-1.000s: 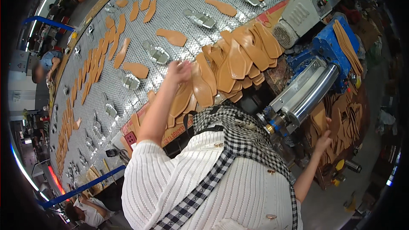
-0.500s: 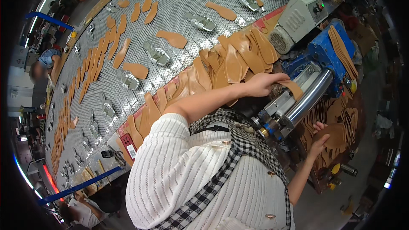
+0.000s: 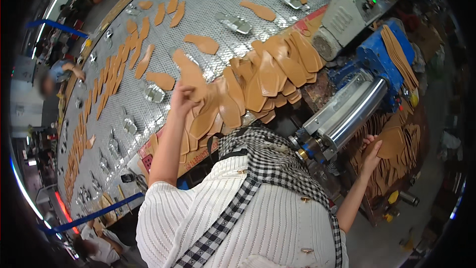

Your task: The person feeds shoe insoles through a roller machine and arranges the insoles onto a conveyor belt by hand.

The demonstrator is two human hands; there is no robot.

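Observation:
My left hand (image 3: 183, 100) is closed on the end of a tan shoe insole (image 3: 191, 73), which it holds up at the near edge of the conveyor, slightly blurred. Below it, overlapping tan insoles (image 3: 232, 100) lie in a row along the edge. At the right, my right hand (image 3: 371, 158) grips a brown insole (image 3: 391, 143), fingers wrapped round its near end, over a stack of similar pieces (image 3: 407, 155). Between my hands stands a roller machine with a shiny metal roller (image 3: 358, 114) and a blue housing (image 3: 384, 52); no insole shows on the roller.
A wide mesh conveyor (image 3: 223, 0) carries scattered insoles and silvery shoe lasts (image 3: 234, 23). A grey motor casing (image 3: 347, 12) sits beyond the roller. Insoles lean on the blue housing. A co-worker's arm (image 3: 74, 69) reaches over the conveyor's far left; another person (image 3: 101, 245) is at lower left.
My left hand has swung left from the roller to above the insole row, now holding an insole there. The insole on the roller is gone. My right hand stays nearly in place.

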